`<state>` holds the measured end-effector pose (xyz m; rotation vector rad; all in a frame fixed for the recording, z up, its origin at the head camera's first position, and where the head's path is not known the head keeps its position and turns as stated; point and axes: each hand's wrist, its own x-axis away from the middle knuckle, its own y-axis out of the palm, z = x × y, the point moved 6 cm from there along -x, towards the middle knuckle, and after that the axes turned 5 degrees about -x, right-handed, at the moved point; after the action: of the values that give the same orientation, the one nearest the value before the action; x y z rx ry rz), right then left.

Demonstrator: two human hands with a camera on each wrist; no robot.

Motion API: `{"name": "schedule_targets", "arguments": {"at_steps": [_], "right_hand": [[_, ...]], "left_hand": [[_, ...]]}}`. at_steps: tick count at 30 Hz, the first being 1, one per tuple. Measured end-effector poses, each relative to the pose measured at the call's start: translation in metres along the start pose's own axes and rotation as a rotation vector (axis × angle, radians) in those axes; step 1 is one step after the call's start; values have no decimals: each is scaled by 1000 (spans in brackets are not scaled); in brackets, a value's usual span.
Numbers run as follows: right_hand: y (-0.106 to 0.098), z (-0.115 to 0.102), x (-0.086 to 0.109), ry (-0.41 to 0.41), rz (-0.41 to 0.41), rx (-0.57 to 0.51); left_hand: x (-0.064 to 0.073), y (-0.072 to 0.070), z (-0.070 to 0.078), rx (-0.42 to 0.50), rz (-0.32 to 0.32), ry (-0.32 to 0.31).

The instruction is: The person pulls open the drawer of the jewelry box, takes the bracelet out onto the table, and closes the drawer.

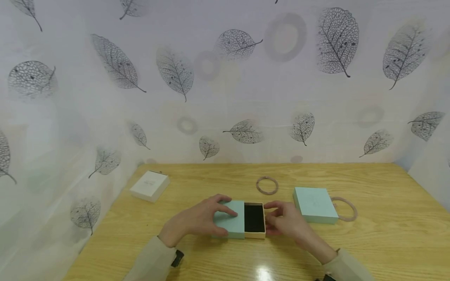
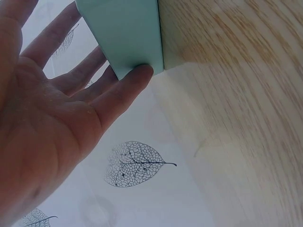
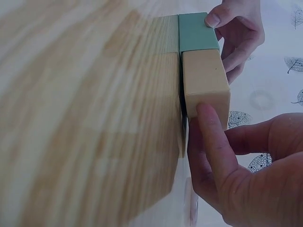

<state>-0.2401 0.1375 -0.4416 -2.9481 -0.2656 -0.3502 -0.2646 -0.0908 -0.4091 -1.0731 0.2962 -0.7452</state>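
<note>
A mint-green box sleeve [image 1: 230, 230] lies on the table with its cream drawer [image 1: 254, 235] partly out to the right. Black lining [image 1: 254, 218] shows inside the drawer. My left hand [image 1: 202, 218] holds the sleeve, its thumb [image 2: 128, 85] against the near side and its fingers spread over the top and toward the far side. At the drawer's right end, my right hand [image 1: 286, 220] touches the end face. In the right wrist view its thumb [image 3: 213, 127] presses on the cream end panel [image 3: 203, 101], with the other fingers bent close by.
Right of my hands sits a second mint-green box [image 1: 315, 205], with a pinkish ring [image 1: 354, 210] partly behind it. Another pinkish ring [image 1: 267, 192] lies behind the drawer. A white box [image 1: 150, 185] rests at the back left. Leaf-patterned cloth [image 1: 225, 89] hangs behind the wooden table [image 1: 197, 257].
</note>
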Motion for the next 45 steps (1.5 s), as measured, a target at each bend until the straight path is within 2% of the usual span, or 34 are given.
{"name": "schedule_targets", "arguments": {"at_steps": [28,45], "right_hand": [[7,-3,-2,15,-25,-11],[12,-4,-5,-23,-35,-7]], "left_hand": [[-1,0,-3,-9,-3,-34],[0,-1,-2,2,5,-24]]}}
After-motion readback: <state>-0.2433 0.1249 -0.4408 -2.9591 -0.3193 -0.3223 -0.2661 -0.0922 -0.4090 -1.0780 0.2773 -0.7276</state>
